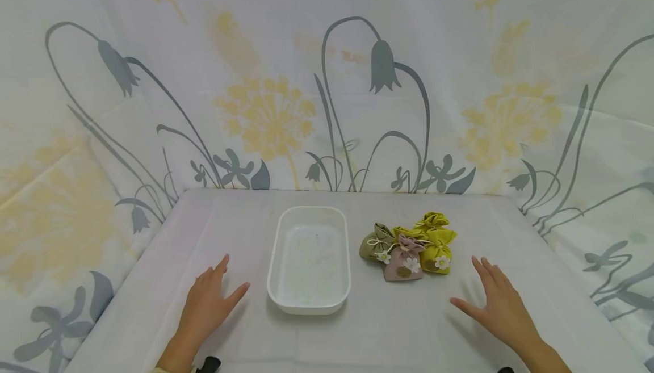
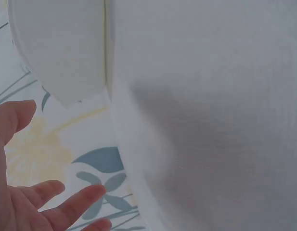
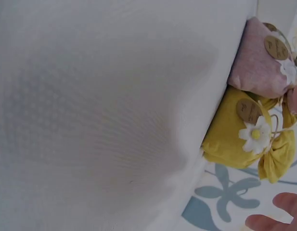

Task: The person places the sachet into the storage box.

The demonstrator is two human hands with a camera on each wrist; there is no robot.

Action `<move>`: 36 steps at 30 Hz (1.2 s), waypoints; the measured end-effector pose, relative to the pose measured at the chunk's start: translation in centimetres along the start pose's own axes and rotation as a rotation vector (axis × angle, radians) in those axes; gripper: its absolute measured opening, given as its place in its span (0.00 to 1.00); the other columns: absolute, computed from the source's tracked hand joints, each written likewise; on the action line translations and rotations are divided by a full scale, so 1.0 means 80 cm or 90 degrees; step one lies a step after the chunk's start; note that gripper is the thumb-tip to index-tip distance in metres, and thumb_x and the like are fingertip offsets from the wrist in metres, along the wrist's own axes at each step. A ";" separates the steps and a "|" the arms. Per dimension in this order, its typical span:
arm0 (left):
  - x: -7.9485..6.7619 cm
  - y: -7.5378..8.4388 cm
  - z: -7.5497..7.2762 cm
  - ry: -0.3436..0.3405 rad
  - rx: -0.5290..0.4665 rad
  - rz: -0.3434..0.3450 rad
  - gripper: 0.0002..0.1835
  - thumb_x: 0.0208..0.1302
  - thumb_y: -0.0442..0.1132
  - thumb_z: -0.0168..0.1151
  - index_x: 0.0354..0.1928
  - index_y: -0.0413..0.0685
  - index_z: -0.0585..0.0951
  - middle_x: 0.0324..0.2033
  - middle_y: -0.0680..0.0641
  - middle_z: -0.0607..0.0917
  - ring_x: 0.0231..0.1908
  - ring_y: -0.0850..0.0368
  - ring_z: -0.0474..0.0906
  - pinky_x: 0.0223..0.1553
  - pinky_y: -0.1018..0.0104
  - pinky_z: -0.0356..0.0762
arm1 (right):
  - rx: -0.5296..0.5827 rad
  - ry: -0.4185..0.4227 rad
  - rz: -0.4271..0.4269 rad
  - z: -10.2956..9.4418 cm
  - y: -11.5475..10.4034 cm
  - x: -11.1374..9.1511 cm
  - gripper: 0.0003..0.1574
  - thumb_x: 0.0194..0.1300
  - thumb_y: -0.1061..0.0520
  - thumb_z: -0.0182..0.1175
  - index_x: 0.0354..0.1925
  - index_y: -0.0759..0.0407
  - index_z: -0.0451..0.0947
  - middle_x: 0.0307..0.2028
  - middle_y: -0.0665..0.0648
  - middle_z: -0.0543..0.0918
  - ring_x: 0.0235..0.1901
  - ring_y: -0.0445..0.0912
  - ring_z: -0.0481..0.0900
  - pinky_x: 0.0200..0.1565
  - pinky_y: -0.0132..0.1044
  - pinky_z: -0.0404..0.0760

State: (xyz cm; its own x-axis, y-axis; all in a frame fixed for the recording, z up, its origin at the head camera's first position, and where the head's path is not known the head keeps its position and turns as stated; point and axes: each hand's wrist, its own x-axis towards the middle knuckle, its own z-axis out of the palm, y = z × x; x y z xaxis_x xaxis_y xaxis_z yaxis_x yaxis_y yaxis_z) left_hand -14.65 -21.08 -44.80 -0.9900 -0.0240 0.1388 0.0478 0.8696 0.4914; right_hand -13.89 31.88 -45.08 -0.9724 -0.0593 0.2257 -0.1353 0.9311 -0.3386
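Note:
My left hand (image 1: 206,305) hovers over the table left of a white rectangular tub (image 1: 309,299), fingers spread and holding nothing. My right hand (image 1: 501,305) is likewise spread, right of a cluster of small cloth drawstring pouches. In the cluster are a pink pouch (image 1: 402,265) in front, an olive-brown pouch (image 1: 369,246) on the left and yellow pouches (image 1: 436,248) on the right and behind. White flowers and round brown tags decorate them. The right wrist view shows the pink pouch (image 3: 259,62) and a yellow pouch (image 3: 230,130) beyond the fingertips (image 3: 264,223).
A white cloth covers the table (image 1: 388,327). Behind and at both sides hangs a curtain (image 1: 271,32) printed with grey bellflowers and yellow blooms. The tub stands between my left hand and the pouches. Dark wrist-worn pieces show at the bottom edge of the head view.

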 end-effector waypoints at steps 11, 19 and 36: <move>0.014 0.022 0.006 -0.056 -0.209 -0.077 0.39 0.60 0.56 0.60 0.68 0.45 0.60 0.55 0.38 0.75 0.55 0.39 0.70 0.50 0.44 0.70 | 0.077 -0.027 0.051 -0.002 -0.015 0.014 0.63 0.54 0.35 0.63 0.68 0.73 0.47 0.63 0.77 0.55 0.60 0.72 0.53 0.54 0.67 0.56; 0.027 0.036 0.016 -0.085 -0.301 -0.106 0.40 0.56 0.53 0.65 0.67 0.46 0.62 0.55 0.38 0.74 0.52 0.42 0.73 0.42 0.53 0.77 | 0.123 -0.006 0.052 0.002 -0.017 0.023 0.60 0.55 0.39 0.64 0.68 0.72 0.48 0.62 0.77 0.57 0.59 0.71 0.55 0.53 0.66 0.58; 0.036 0.056 0.038 -0.137 -0.499 -0.135 0.26 0.59 0.31 0.61 0.60 0.36 0.69 0.50 0.34 0.75 0.40 0.43 0.79 0.27 0.56 0.81 | 0.176 0.034 0.050 0.010 -0.018 0.035 0.54 0.58 0.45 0.64 0.68 0.73 0.49 0.61 0.77 0.58 0.58 0.70 0.57 0.52 0.65 0.60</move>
State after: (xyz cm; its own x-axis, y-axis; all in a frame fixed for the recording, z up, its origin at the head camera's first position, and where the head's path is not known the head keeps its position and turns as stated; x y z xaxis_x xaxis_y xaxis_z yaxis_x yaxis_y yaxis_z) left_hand -17.72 -15.74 -44.83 -0.9884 0.0156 -0.1511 -0.1419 0.2610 0.9549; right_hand -16.57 30.06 -44.69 -0.9715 0.0346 0.2346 -0.1144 0.7983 -0.5913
